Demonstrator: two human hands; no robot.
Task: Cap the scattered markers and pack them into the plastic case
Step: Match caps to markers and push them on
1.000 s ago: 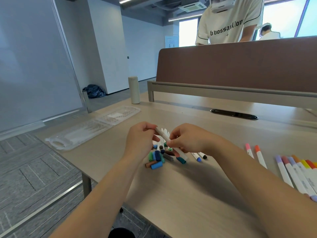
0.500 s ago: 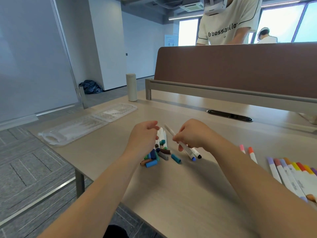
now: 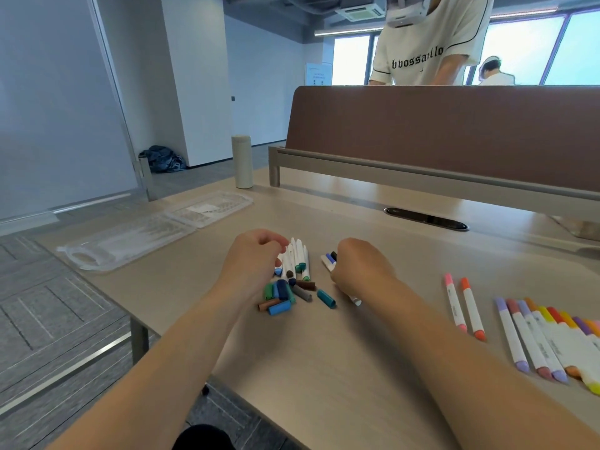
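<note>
On a pale wooden table, left hand with fingers curled just over a bundle of uncapped markers; holding anything or not, unclear. Beside it, right hand low on the table, fingers wrapped round two markers, blue and black tips poking out past the knuckles. Between the wrists, a heap of loose caps, with one teal cap a little apart. Far left, an open clear plastic case. To the right, a pink and orange pair side by side, then a row of capped markers. At the back, a tall pale flask and a brown divider.
</note>
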